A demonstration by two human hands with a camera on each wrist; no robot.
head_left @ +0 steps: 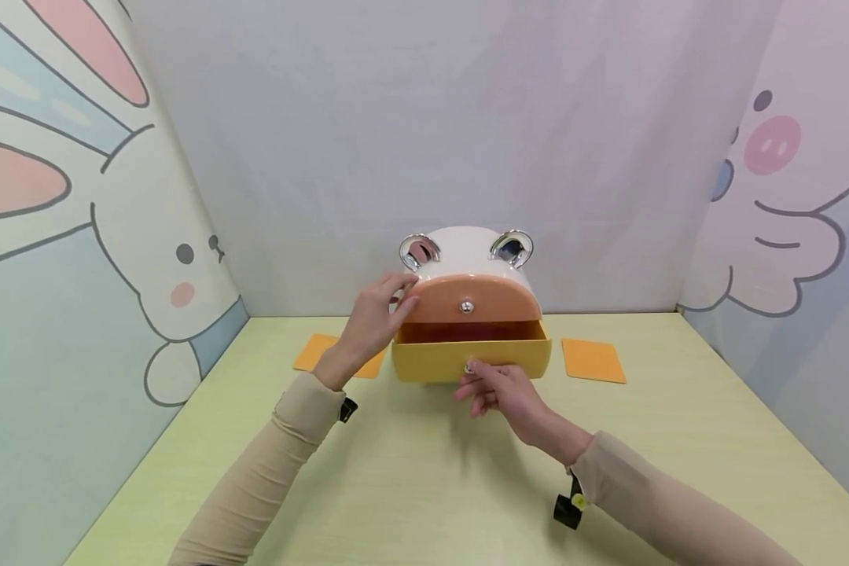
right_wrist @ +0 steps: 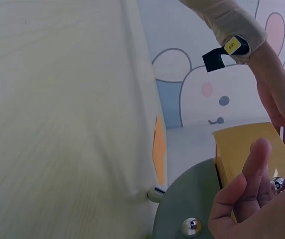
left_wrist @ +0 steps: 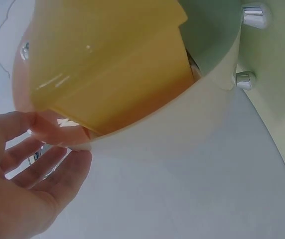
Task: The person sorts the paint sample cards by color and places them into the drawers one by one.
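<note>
A small animal-shaped drawer box [head_left: 460, 250] with a white domed top and shiny silver ears stands at the back of the table. Its upper orange drawer [head_left: 439, 303] is closed, and the lower yellow drawer [head_left: 424, 362] is pulled partway out, its visible inside bare. My right hand [head_left: 509, 397] pinches the silver knob [right_wrist: 277, 185] of the yellow drawer between thumb and finger. At the box's left front edge, my left hand [head_left: 373, 318] holds the shell, its thumb by the orange front and its fingers [left_wrist: 72, 172] along the side.
Orange square mats lie on both sides of the box, the left mat [head_left: 318, 350] partly behind my left wrist and the right mat [head_left: 594, 360] in full view. Short silver feet [left_wrist: 256, 16] lift the box off the pale table [head_left: 410, 487]. Cartoon-printed walls [head_left: 163, 259] flank the table.
</note>
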